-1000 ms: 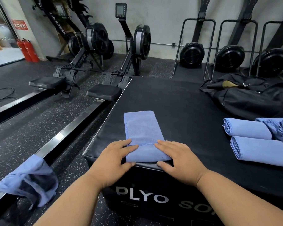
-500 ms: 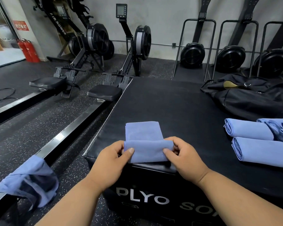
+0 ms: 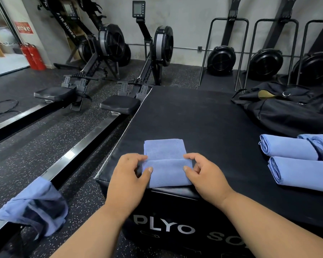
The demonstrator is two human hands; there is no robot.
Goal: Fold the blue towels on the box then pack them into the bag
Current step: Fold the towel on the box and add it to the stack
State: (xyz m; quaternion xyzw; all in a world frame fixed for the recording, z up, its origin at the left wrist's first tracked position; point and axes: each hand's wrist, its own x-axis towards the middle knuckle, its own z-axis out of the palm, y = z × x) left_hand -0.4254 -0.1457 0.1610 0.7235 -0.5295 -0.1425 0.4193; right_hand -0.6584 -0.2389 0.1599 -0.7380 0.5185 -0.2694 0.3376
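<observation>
A blue towel (image 3: 166,161) lies at the near left corner of the black plyo box (image 3: 203,123), its near end turned over into a thick fold. My left hand (image 3: 128,180) pinches the fold's left edge with thumb on top. My right hand (image 3: 205,175) pinches the right edge the same way. Folded blue towels (image 3: 295,161) lie stacked at the box's right side. The black bag (image 3: 287,110) rests at the far right of the box, its top partly open.
Another blue towel (image 3: 35,203) hangs over a rowing machine rail (image 3: 73,155) to the left, below the box. Two rowers (image 3: 153,58) stand on the speckled floor beyond. Fans and metal frames line the back wall.
Both hands went from lying flat on the towel's near end to pinching it, and have rolled that end forward over the rest, so the towel looks shorter and thicker.
</observation>
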